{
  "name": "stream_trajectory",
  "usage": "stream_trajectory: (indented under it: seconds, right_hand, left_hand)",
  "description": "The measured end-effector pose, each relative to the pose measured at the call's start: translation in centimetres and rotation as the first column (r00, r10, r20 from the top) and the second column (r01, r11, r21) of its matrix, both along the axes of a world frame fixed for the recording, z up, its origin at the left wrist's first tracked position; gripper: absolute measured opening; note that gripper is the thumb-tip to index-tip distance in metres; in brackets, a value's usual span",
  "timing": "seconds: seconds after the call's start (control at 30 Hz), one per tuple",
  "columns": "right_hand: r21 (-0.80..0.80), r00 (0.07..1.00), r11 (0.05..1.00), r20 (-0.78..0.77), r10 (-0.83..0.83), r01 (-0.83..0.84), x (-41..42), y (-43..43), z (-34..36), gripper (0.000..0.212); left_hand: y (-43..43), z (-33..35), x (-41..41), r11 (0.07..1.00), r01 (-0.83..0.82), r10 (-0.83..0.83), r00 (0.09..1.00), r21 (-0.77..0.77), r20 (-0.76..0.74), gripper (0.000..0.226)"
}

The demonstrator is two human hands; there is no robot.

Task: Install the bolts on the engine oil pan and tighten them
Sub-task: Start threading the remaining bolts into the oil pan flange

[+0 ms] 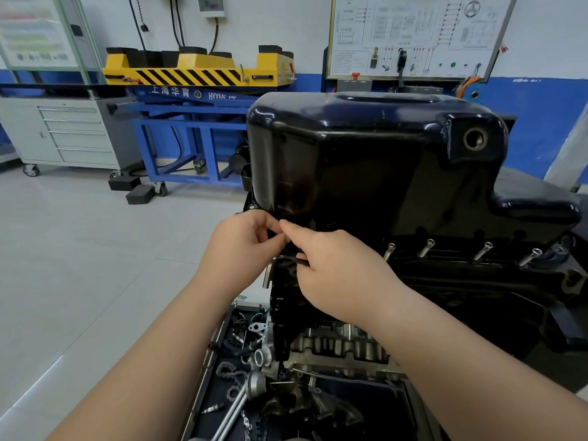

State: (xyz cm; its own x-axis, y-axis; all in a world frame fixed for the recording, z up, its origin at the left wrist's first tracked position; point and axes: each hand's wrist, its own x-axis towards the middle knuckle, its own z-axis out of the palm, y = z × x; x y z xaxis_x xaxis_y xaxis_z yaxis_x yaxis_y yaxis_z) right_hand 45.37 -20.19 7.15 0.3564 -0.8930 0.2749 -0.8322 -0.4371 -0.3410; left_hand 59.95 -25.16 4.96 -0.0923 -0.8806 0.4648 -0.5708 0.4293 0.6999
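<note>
**Both hands meet at the oil pan's near-left corner**

The black oil pan (366,160) sits upside down on top of the engine (343,348), filling the middle and right of the view, with its open drain hole (475,138) on the far right.

Along the pan's near flange four bolts (426,247) stand tilted and only partly in, spaced out in a row toward the right.

At the flange's near-left corner the left hand (245,246) has its thumb and forefinger curled in and pressed together against the right hand's fingertips. Whatever they pinch there is hidden, so I cannot tell if a bolt is between them.

The right hand (337,268) curls its lower fingers round the long arm of an L-shaped hex key (276,265) (the short arm hangs down just left of the hand), while its forefinger reaches up to meet the left hand.

Below the engine, a dark tray (206,370) holds loose parts, among them a chain (229,374).

Far left stands a grey drawer cabinet (73,135), beside it a yellow-and-black striped lift table (191,71) on a blue frame, and on the far wall a wiring board (413,36).
</note>
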Motion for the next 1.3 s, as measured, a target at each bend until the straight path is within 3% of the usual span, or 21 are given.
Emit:
stream_trajectory:
  seconds: [0.57,0.87,1.1,1.3]
  right_hand:
    - [0.04,1.0,0.999,0.019,-0.003,0.002,-0.09,0.23,0.42,0.06]
    - [0.023,1.0,1.0,0.017,-0.002,0.001,-0.38,0.26,0.51,0.061]
    - [0.037,1.0,0.999,0.029,-0.007,0.006,-0.22,0.27,0.34,0.06]
    - [0.032,0.999,0.999,0.032,-0.002,0.001,-0.24,0.37,0.3,0.06]
  left_hand:
    - [0.58,-0.37,-0.85,0.978,-0.159,0.165,0.986,-0.137,0.031,0.03]
    - [0.36,-0.01,-0.42,1.0,0.018,-0.017,0.996,0.009,-0.091,0.019]
    - [0.36,-0.22,-0.73,0.994,-0.111,0.111,0.992,0.004,-0.05,0.019]
    - [0.31,-0.3,-0.7,0.996,-0.081,0.08,0.996,-0.028,-0.026,0.027]
